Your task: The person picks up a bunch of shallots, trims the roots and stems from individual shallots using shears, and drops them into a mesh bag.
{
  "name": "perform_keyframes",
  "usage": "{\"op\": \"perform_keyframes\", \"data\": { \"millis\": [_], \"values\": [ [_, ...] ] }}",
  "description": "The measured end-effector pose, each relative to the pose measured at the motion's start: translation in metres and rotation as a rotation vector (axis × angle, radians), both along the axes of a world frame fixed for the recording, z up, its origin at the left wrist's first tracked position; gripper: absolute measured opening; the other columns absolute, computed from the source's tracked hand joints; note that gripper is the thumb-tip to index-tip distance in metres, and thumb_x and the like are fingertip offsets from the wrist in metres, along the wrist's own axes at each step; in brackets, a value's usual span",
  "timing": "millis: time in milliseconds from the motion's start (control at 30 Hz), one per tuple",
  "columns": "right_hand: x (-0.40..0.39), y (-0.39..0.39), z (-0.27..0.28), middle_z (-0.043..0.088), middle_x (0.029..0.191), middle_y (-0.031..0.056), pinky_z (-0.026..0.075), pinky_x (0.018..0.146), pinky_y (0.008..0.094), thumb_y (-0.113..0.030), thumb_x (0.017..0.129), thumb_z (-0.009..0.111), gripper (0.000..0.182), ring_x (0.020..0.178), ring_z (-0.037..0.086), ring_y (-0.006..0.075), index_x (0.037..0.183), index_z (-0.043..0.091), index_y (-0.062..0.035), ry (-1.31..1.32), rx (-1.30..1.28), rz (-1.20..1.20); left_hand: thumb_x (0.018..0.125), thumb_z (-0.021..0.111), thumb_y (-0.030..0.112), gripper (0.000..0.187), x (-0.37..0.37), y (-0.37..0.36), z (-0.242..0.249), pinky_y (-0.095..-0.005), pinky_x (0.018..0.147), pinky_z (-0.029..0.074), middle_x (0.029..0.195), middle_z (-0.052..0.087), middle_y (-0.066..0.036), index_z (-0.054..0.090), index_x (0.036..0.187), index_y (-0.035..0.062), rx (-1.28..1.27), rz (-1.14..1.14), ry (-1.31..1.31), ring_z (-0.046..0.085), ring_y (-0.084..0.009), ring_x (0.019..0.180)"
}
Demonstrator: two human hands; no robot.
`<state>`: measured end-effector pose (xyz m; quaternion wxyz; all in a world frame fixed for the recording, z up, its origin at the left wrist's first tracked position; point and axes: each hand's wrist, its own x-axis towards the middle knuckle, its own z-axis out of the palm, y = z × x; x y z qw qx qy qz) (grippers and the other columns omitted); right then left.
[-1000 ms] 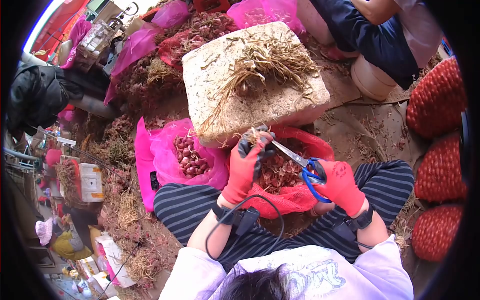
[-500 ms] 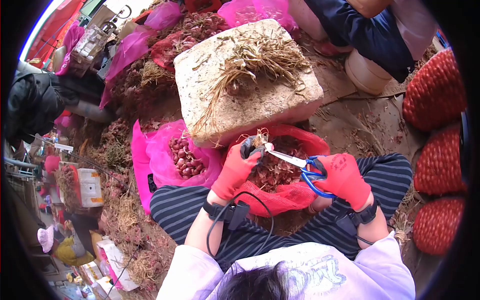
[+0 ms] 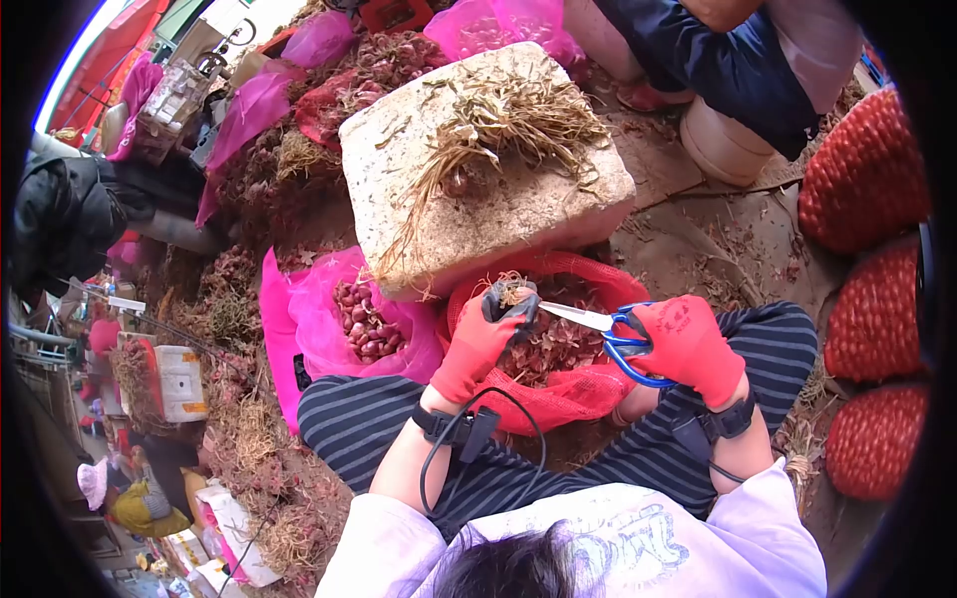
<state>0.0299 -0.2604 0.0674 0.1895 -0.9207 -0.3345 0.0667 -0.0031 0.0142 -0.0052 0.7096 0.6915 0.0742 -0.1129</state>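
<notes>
My left hand point(image 3: 485, 334), in a red glove with dark fingertips, is closed around a shallot point(image 3: 512, 293) whose stringy roots stick out on top; most of the bulb is hidden by the fingers. In my right hand point(image 3: 686, 344), also red-gloved, are scissors point(image 3: 580, 316) with blue handles. Their blades point left, the tips close beside my left fingers. Below both hands, a red mesh bag point(image 3: 570, 397) holds dry reddish skins and scraps. To the left, peeled-looking shallots point(image 3: 371, 324) lie in a pink mesh bag point(image 3: 329, 267).
A pale foam block point(image 3: 399, 214) bearing a bundle of dry shallot stalks point(image 3: 513, 120) stands ahead. Full red mesh sacks point(image 3: 867, 174) line the right side. Another person point(image 3: 738, 70) sits at the far right. Loose stalks and shallots point(image 3: 254, 419) cover the ground at left.
The scissor blades, earlier against the root end of the shallot, have drawn slightly away. My left hand has turned, and its fingers now cover more of the bulb. The whole view shifted a little.
</notes>
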Motion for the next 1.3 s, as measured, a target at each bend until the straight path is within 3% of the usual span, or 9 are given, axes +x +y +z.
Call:
{"op": "perform_keyframes", "data": {
  "millis": [167, 300, 400, 633, 733, 900, 1000, 1167, 1300],
  "values": [
    [0.007, -0.014, 0.013, 0.062, 0.074, 0.0124, 0.048, 0.061, 0.0372, -0.029, 0.072, 0.071, 0.028, 0.07, 0.062, 0.0315, 0.088, 0.059, -0.009, 0.188, 0.069, -0.039, 0.092, 0.06, 0.021, 0.039, 0.003, -0.002, 0.002, -0.0242, 0.063, 0.047, 0.093, 0.06, -0.003, 0.053, 0.124, 0.0016, -0.424, 0.191, 0.258, 0.058, -0.0113, 0.072],
    [0.014, 0.01, 0.005, 0.063, 0.086, 0.0125, 0.049, 0.072, 0.033, -0.013, 0.073, 0.072, 0.034, 0.079, 0.064, 0.0223, 0.102, 0.058, -0.002, 0.211, 0.547, -0.291, 0.095, 0.053, 0.039, 0.051, 0.001, -0.015, 0.021, -0.0213, 0.06, 0.042, 0.083, 0.054, 0.0, 0.048, 0.128, 0.0008, -0.459, 0.092, 0.222, 0.052, -0.0092, 0.07],
    [0.007, 0.041, -0.021, 0.063, 0.093, 0.0038, 0.051, 0.076, 0.0271, -0.003, 0.078, 0.072, 0.035, 0.084, 0.061, 0.0118, 0.108, 0.054, -0.0021, 0.839, 1.053, -0.309, 0.095, 0.049, 0.044, 0.053, -0.004, -0.028, 0.024, -0.0207, 0.062, 0.041, 0.085, 0.054, 0.001, 0.049, 0.127, 0.0016, -0.38, -0.123, 0.18, 0.052, -0.0079, 0.073],
    [0.003, 0.058, -0.036, 0.063, 0.089, 0.0033, 0.049, 0.077, 0.0278, -0.013, 0.074, 0.079, 0.036, 0.082, 0.058, 0.0089, 0.1, 0.057, -0.0023, 0.74, 0.838, -0.171, 0.094, 0.052, 0.012, 0.021, -0.017, -0.039, 0.026, -0.0208, 0.066, 0.045, 0.09, 0.063, 0.0, 0.064, 0.11, 0.0027, -0.449, -0.237, 0.141, 0.055, -0.0065, 0.074],
    [0.007, 0.053, -0.036, 0.064, 0.088, 0.0027, 0.048, 0.076, 0.0282, -0.016, 0.073, 0.08, 0.034, 0.081, 0.057, 0.0084, 0.098, 0.06, -0.0035, 0.747, 0.757, -0.091, 0.094, 0.053, 0.016, 0.023, -0.025, -0.034, 0.021, -0.0207, 0.064, 0.044, 0.088, 0.063, 0.0, 0.063, 0.11, 0.0029, -0.652, -0.214, 0.254, 0.055, -0.0064, 0.073],
    [0.009, 0.052, -0.048, 0.065, 0.09, 0.0024, 0.047, 0.076, 0.0273, -0.016, 0.075, 0.078, 0.034, 0.081, 0.057, 0.0083, 0.101, 0.061, -0.0035, 0.762, 0.803, 0.01, 0.094, 0.056, 0.021, 0.025, -0.024, -0.024, 0.02, -0.0204, 0.061, 0.044, 0.085, 0.063, 0.0, 0.063, 0.109, 0.0029, -0.581, -0.225, 0.327, 0.056, -0.0067, 0.069],
    [0.01, 0.054, -0.044, 0.066, 0.094, 0.002, 0.047, 0.077, 0.0261, -0.014, 0.077, 0.077, 0.034, 0.084, 0.058, 0.0092, 0.104, 0.062, -0.0022, 0.892, 0.9, -0.029, 0.094, 0.056, 0.023, 0.024, -0.02, -0.02, 0.026, -0.0201, 0.06, 0.044, 0.084, 0.063, -0.001, 0.063, 0.107, 0.003, -0.579, -0.237, 0.35, 0.056, -0.0069, 0.068],
    [0.015, 0.05, -0.049, 0.065, 0.085, 0.0066, 0.053, 0.056, 0.0228, -0.017, 0.087, 0.065, 0.032, 0.066, 0.064, 0.0101, 0.113, 0.057, 0.0004, 1.116, 1.022, -0.198, 0.093, 0.058, 0.024, 0.025, -0.017, -0.014, 0.022, -0.0203, 0.061, 0.047, 0.086, 0.065, -0.003, 0.061, 0.108, 0.0052, -0.515, -0.237, 0.388, 0.057, -0.0073, 0.068],
    [0.013, 0.052, -0.026, 0.062, 0.087, 0.0045, 0.053, 0.054, 0.0222, -0.022, 0.09, 0.061, 0.031, 0.073, 0.063, 0.0109, 0.113, 0.056, -0.0013, 1.21, 1.1, -0.359, 0.091, 0.062, 0.019, 0.024, -0.013, -0.018, 0.036, -0.0227, 0.063, 0.048, 0.087, 0.065, -0.004, 0.06, 0.11, 0.004, -0.537, -0.176, 0.309, 0.059, -0.008, 0.071]
  ]
}}
